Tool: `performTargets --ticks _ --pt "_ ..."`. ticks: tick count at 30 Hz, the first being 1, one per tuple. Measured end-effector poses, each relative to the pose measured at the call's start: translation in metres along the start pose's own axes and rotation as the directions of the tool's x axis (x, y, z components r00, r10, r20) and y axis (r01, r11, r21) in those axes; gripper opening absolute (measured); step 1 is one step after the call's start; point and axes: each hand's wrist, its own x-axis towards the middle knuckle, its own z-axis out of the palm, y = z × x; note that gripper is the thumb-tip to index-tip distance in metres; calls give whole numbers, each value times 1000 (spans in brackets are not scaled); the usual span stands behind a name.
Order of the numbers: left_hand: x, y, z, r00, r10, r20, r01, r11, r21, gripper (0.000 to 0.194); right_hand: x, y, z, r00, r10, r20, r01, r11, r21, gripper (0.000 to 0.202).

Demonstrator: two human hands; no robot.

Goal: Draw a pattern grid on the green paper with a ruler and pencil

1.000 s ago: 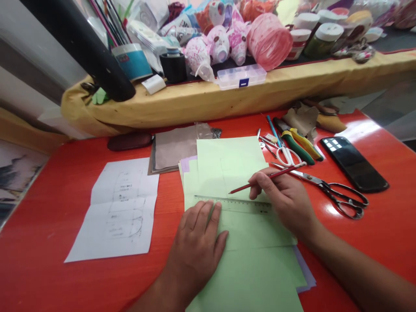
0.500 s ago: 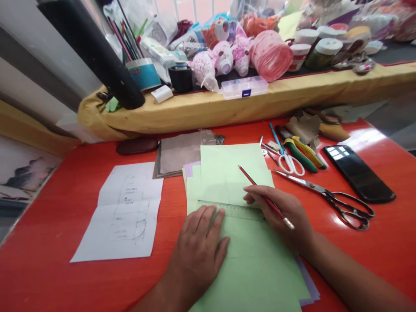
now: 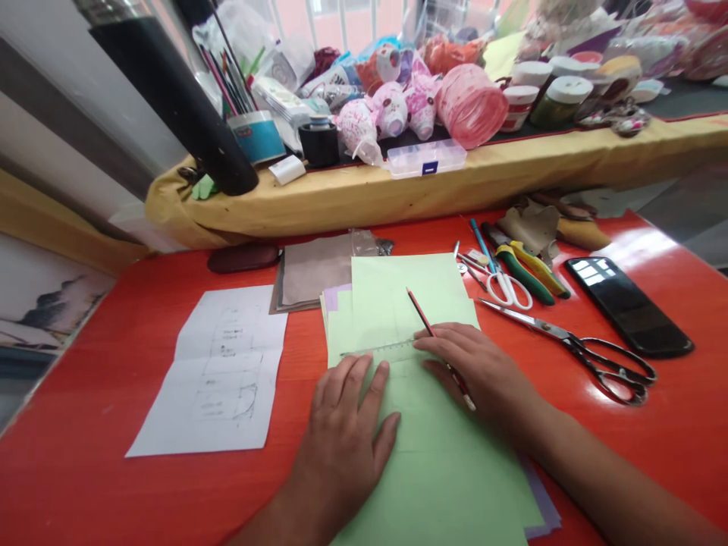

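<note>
Green paper sheets [image 3: 437,470] are stacked in front of me, with a clear ruler [image 3: 392,348] lying across the top one. My left hand [image 3: 346,440] rests flat on the paper, fingers spread, its fingertips at the ruler's lower edge near the left end. In my right hand [image 3: 478,371] is a red and black pencil [image 3: 421,312], held with its point up and to the left. The right fingertips touch the ruler's right part and cover its end. A white sheet with pencil drawings [image 3: 216,371] lies to the left.
Large scissors [image 3: 585,349], a black phone [image 3: 629,303], pliers [image 3: 531,269] and white-handled scissors [image 3: 509,288] lie at the right. Behind the paper are brown sheets [image 3: 318,269] and a dark case [image 3: 243,258]. A crowded, cloth-covered ledge [image 3: 341,193] runs along the back.
My right hand has moved left with the pencil, onto the ruler. The ruler's right end has swung up, away from me. My left hand has hardly moved.
</note>
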Motion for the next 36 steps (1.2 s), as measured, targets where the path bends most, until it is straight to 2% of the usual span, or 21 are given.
performTargets --ticks 5,9,16,25,36 --pt "1 0 0 999 34 -5 -34 999 -21 42 0 5 1 999 33 -18 -33 999 -18 30" --pt "4 1 -1 997 73 -11 -73 997 12 42 2 5 2 1000 18 -25 -19 999 -46 28" --pt "7 2 -5 998 60 -22 -59 998 10 45 -2 8 5 995 -42 -92 41 999 -16 30" --pt "8 2 -5 997 77 -17 -76 996 53 45 -5 11 6 999 -33 -30 33 999 5 29" --pt "8 3 -3 998 61 -20 -61 998 21 45 -5 11 6 999 -39 0 39 999 -25 27"
